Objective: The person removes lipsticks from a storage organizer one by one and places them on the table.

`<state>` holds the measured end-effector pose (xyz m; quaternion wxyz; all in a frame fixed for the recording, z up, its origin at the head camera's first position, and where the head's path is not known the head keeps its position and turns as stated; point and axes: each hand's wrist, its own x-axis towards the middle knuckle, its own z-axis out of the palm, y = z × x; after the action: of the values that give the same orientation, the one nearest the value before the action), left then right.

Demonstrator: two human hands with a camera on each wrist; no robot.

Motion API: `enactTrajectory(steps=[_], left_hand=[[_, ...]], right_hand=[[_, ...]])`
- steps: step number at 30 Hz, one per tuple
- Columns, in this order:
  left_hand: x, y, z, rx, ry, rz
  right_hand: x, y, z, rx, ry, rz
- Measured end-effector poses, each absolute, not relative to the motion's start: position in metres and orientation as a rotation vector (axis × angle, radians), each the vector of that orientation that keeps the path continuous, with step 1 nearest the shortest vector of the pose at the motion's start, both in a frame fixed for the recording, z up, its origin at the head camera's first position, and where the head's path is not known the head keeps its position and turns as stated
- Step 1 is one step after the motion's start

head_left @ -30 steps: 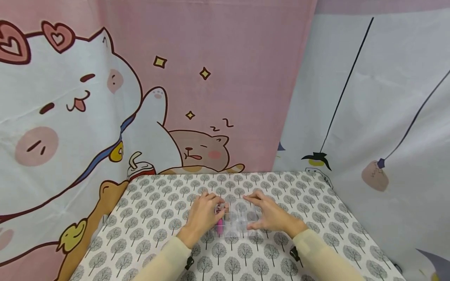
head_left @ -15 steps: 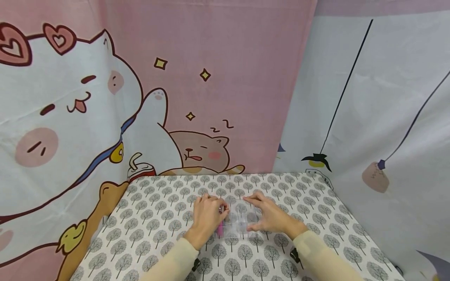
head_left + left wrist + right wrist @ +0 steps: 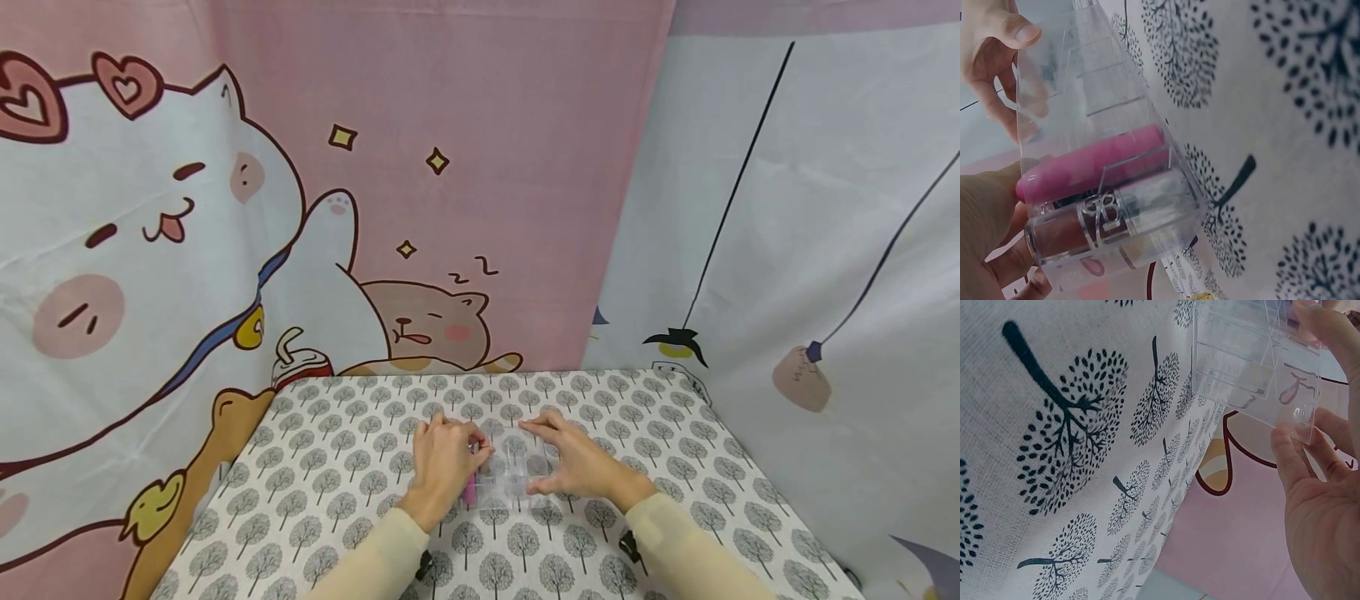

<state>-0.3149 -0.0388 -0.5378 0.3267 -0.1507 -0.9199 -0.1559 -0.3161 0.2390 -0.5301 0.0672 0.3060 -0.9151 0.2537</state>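
A clear plastic box (image 3: pixel 519 477) with thin inner dividers sits on the tree-print cloth (image 3: pixel 330 517), between the two hands and in front of the person. Inside, at the left-hand end, a bright pink tube (image 3: pixel 1094 161) lies alongside a shiny brownish tube (image 3: pixel 1059 236) that has silvery lines and a clear, glossy section. The left wrist view shows these two side by side, with a low divider beside them

The right hand (image 3: pixel 583 460) grips the other end of the box, thumb at the near edge and fingers at the far edge; the right wrist view shows fingertips touching the box by one corner. The left hand (image 3: pixel 442 458) is bent over the tube end, thumb and forefinger brought close together; whether they pinch a tube cannot be told. The hands are apart from each other, with part of the box in the gap

Both arms wear pale yellow sleeves (image 3: pixel 378 557), and something black (image 3: pixel 628 545) shows under the right wrist. Behind the cloth hangs a pink backdrop (image 3: pixel 517 150) with a large white cartoon cat (image 3: pixel 97 192) and a sleeping brown animal (image 3: pixel 438 321)
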Motion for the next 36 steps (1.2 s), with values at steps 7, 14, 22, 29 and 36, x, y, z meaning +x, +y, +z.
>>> enactTrajectory(steps=[7,14,22,29,36], left_hand=[[-0.317,-0.036,-0.543,-0.378,-2.382,-0.488],[-0.319,-0.04,-0.543,-0.397,-2.409,-0.601],[-0.319,-0.046,-0.538,-0.428,-2.438,-0.709],[-0.317,-0.049,-0.529,-0.498,-2.379,-0.741],[-0.313,-0.057,-0.523,-0.562,-2.355,-0.859]], right_hand=[[-0.316,0.239,-0.53,0.943,-2.754,0.778],[-0.316,0.238,-0.53,0.942,-2.754,0.771],[-0.316,0.24,-0.53,0.933,-2.769,0.764],[-0.317,0.242,-0.529,0.928,-2.767,0.779],[-0.316,0.24,-0.53,0.951,-2.776,0.789]])
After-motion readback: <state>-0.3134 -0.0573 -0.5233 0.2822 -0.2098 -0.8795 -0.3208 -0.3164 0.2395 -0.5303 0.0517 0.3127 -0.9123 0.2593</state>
